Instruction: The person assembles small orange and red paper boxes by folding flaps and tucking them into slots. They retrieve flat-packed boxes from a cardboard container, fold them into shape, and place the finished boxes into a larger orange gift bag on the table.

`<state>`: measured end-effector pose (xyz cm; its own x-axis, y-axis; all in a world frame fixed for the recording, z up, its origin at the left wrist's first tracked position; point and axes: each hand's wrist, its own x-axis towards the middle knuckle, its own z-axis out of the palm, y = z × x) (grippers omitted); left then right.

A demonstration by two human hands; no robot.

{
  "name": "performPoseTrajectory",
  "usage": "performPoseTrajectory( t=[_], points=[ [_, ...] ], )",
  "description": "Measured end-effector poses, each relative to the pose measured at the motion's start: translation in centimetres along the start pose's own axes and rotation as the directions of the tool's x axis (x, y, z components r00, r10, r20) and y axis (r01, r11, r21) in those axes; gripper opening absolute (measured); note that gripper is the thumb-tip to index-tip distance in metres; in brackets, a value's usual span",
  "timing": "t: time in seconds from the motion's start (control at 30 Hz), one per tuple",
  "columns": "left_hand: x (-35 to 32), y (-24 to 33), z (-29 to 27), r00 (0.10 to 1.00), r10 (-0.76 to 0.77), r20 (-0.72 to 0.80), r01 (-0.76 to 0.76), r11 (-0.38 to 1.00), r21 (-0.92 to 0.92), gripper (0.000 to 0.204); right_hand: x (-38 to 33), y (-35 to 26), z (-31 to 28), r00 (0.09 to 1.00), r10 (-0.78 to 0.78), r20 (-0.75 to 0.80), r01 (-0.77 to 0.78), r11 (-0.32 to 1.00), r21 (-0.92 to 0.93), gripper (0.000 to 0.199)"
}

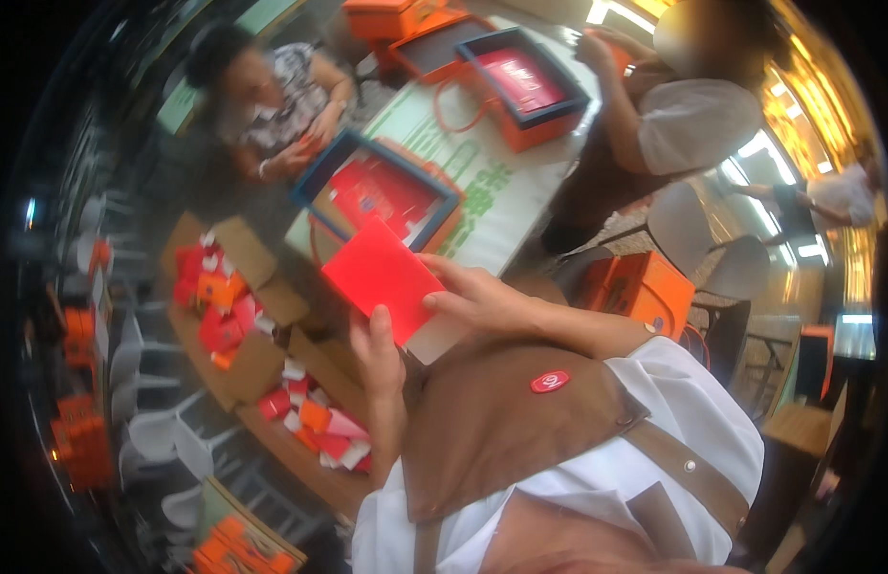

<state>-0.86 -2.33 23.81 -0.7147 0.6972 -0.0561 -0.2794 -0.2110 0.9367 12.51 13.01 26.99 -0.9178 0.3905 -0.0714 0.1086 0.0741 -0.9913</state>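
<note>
Head view: the left hand point(379, 349) pinches the lower edge of a red card point(382, 275) between thumb and fingers, while the right hand point(477, 297) closes on its right edge, so the card is held tilted in the air in front of the person's brown apron point(501, 421), above the near end of the bench point(501, 182). Because both grips are at the edges only, the card could probably bend or slip out should either hand loosen. Just beyond it, an open blue-rimmed box point(377, 187) shows a red lining. Farther along the bench stands a second open box point(522, 84) with a red insert and orange sides. To the left, a cardboard carton point(235, 316) holds loose red, orange and white packets. Two other people work at the far end.
</note>
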Motion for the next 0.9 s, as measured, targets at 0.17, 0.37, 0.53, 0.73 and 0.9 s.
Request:
performPoseTrajectory(
  t=[0.17,0.37,0.53,0.73,0.9],
  points=[
    [-2.8,-0.7,-4.3,0.97,-0.036,-0.239,0.023,0.998,-0.059,0.045,2.0,-0.3,1.9,0.949,0.122,0.29,-0.092,0.989,-0.115,0.056],
    [-7.4,-8.8,-12.4,0.805,-0.227,-0.549,0.076,0.956,-0.284,0.038,1.5,3.7,2.8,0.869,0.164,0.466,0.015,0.934,-0.356,0.043],
    [-14.3,-19.8,-18.6,0.65,-0.325,-0.687,0.071,0.926,-0.371,0.05,-0.8,3.4,2.5,0.853,0.259,0.454,-0.063,0.913,-0.403,0.038],
    [-20.2,-19.1,-26.7,0.446,-0.343,-0.827,-0.211,0.857,-0.47,0.056,0.3,3.5,2.8,0.857,0.241,0.455,-0.048,0.917,-0.396,0.036],
    [-21.7,-15.6,-30.9,0.35,-0.312,-0.883,-0.064,0.933,-0.355,0.098,1.7,3.3,2.8,0.856,0.258,0.448,-0.034,0.893,-0.449,0.037]
  ],
)
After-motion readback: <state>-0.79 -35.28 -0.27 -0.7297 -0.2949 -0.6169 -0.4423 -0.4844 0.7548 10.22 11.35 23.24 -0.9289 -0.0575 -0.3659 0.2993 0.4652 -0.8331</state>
